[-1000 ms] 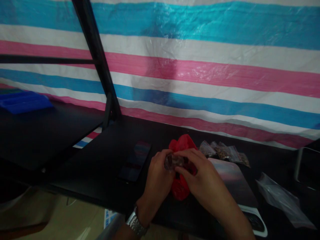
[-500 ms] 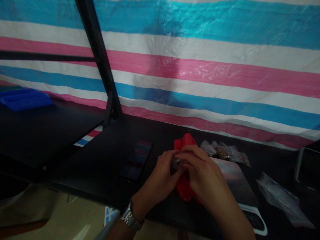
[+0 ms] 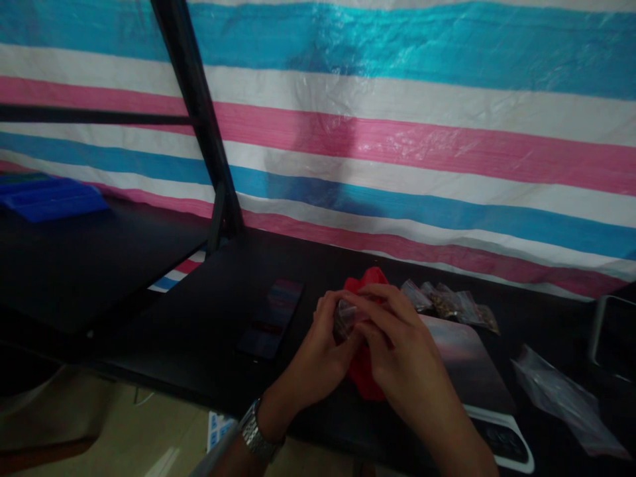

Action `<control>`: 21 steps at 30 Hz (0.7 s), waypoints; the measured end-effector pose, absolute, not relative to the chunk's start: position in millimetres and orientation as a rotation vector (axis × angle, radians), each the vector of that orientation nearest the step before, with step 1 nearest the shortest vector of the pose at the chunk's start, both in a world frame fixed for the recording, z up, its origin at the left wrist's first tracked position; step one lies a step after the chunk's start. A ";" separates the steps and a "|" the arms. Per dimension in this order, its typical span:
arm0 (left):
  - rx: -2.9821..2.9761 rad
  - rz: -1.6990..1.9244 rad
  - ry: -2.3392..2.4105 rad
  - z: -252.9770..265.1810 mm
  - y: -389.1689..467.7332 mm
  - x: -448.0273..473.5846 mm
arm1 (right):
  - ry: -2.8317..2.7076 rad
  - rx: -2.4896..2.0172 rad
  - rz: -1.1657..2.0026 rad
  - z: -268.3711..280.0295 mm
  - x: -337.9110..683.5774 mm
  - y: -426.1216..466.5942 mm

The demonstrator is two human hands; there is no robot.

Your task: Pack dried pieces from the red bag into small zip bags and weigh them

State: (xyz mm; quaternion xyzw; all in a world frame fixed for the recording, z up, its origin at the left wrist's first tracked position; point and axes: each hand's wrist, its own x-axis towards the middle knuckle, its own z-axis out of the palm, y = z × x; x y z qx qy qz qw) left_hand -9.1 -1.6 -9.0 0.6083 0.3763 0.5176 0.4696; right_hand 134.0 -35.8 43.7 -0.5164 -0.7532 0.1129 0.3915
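My left hand (image 3: 325,344) and my right hand (image 3: 397,338) meet over a red plastic bag (image 3: 368,381) on the black table. Between them is a small clear zip bag (image 3: 345,318), with the fingers of both hands closed around it. Its contents are too dark and blurred to name. Just right of my right hand lies a digital scale (image 3: 472,364) with a shiny metal plate. Behind the scale rest several small filled zip bags (image 3: 450,301).
A phone (image 3: 271,318) lies left of my hands on the table (image 3: 199,324). Flat clear plastic bags (image 3: 566,397) lie right of the scale, near a dark grey-rimmed object (image 3: 613,334). Farther left are a black frame post (image 3: 199,119) and a blue tray (image 3: 54,199).
My right fingers have shifted slightly left over the small zip bag, and more of that bag now shows between my hands. The red bag's upper edge has changed shape a little.
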 end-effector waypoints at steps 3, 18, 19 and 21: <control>1.316 1.201 0.758 -4.7 0.7 -9.1 | -1.837 -1.317 0.300 43.3 135.4 -35.3; 1.374 1.441 1.151 -13.5 0.3 -5.6 | -1.688 -1.368 0.373 52.3 187.7 -36.6; 1.407 1.409 1.208 -14.7 -1.3 -2.8 | -1.731 -1.413 0.447 47.9 191.1 -35.8; 1.478 1.328 1.289 -18.0 -2.5 2.3 | -1.805 -1.485 0.592 38.4 191.5 -34.0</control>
